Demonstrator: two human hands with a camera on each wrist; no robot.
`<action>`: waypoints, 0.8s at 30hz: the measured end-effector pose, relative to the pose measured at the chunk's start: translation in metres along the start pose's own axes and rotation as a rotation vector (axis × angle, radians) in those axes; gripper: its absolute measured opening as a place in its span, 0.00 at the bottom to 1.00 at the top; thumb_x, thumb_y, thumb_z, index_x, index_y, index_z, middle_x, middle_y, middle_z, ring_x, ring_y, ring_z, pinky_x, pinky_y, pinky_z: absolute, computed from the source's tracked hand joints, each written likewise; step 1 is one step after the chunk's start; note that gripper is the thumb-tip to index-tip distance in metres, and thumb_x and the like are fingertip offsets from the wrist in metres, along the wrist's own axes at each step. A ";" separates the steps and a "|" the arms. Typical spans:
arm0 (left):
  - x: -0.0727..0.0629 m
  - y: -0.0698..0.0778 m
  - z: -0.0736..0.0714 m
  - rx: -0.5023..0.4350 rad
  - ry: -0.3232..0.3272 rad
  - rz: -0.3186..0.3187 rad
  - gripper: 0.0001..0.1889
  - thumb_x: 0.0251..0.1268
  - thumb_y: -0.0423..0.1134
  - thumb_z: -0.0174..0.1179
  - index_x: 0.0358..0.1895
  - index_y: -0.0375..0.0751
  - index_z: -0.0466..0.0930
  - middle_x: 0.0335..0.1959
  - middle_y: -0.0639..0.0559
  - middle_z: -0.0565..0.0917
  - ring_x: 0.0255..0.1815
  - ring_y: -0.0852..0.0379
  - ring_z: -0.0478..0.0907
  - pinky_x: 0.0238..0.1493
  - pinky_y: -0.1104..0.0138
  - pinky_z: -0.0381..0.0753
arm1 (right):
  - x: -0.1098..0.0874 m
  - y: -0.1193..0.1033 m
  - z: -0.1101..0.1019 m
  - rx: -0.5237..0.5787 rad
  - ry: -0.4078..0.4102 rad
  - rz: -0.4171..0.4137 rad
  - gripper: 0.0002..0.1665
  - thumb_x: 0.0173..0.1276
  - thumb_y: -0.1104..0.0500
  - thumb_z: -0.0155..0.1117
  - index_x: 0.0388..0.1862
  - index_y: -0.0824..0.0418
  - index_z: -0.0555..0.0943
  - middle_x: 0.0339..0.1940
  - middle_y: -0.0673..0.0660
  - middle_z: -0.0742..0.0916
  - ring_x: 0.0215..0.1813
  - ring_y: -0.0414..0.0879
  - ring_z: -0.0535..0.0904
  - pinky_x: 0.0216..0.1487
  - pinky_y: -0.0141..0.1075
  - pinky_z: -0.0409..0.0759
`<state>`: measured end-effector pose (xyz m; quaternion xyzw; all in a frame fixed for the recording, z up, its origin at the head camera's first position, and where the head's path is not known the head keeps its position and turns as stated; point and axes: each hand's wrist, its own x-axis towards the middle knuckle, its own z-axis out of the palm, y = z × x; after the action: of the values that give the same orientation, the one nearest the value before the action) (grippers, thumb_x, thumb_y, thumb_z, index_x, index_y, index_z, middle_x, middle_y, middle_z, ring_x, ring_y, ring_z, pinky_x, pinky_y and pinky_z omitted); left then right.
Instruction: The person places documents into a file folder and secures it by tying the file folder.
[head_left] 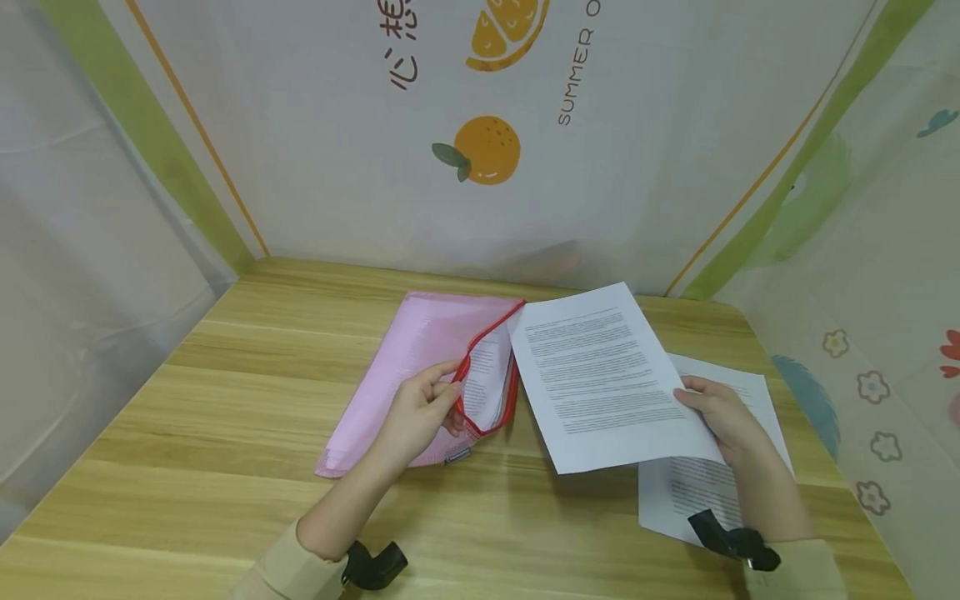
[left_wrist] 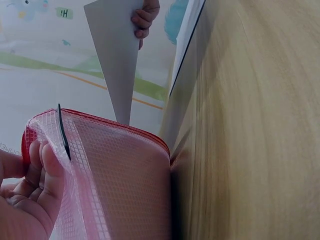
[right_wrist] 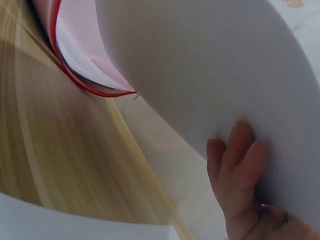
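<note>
While left hand [head_left: 417, 410] pinches the pink pouch [head_left: 397, 367] by its red rim [head_left: 464, 367] and right hand [head_left: 718, 415] grips the sheet [head_left: 600, 375] one-sided, any flop could totally cause a snag.

Small cloth-screened work nook; home or office, cannot tell which.
Wood-grain bench [head_left: 187, 400], boxed in on three sides. Left cloth [head_left: 75, 250] pale, creased. Back cloth [head_left: 337, 183] white, edged with green bands [head_left: 127, 100] and orange lines [head_left: 197, 125], printed with a whole orange [head_left: 491, 150], a cut slice [head_left: 517, 15], Chinese characters [head_left: 402, 42], sideways "SUMMER" lettering [head_left: 576, 79]. Right cloth [head_left: 817, 292] carries small flowers [head_left: 873, 387]: cheerful, homely patterns. Pink pouch [head_left: 412, 342] and typed sheet [head_left: 697, 483] on the wood give a paperwork look.
</note>
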<state>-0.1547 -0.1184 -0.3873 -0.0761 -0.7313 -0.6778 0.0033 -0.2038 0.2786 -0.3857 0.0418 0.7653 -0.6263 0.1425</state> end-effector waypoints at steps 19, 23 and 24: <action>-0.001 -0.002 -0.002 0.035 -0.105 0.027 0.24 0.68 0.27 0.51 0.67 0.29 0.64 0.20 0.44 0.80 0.20 0.51 0.78 0.24 0.61 0.82 | 0.002 -0.002 0.035 -0.013 0.077 0.039 0.31 0.77 0.58 0.40 0.72 0.72 0.53 0.47 0.51 0.82 0.43 0.38 0.82 0.44 0.34 0.81; -0.001 -0.003 -0.002 0.041 -0.130 0.040 0.25 0.67 0.26 0.51 0.67 0.28 0.64 0.18 0.44 0.79 0.20 0.50 0.78 0.24 0.62 0.82 | 0.002 -0.003 0.044 -0.051 0.124 0.071 0.31 0.78 0.57 0.39 0.74 0.71 0.53 0.57 0.63 0.78 0.43 0.37 0.81 0.45 0.33 0.80; -0.001 -0.003 -0.001 0.039 -0.134 0.040 0.25 0.66 0.26 0.51 0.67 0.28 0.64 0.18 0.44 0.78 0.20 0.50 0.78 0.24 0.62 0.82 | 0.003 -0.004 0.046 -0.070 0.141 0.082 0.32 0.78 0.56 0.38 0.74 0.71 0.53 0.60 0.64 0.76 0.44 0.37 0.81 0.45 0.32 0.80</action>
<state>-0.1541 -0.1202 -0.3900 -0.1360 -0.7413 -0.6565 -0.0306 -0.1997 0.2325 -0.3911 0.1122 0.7924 -0.5884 0.1155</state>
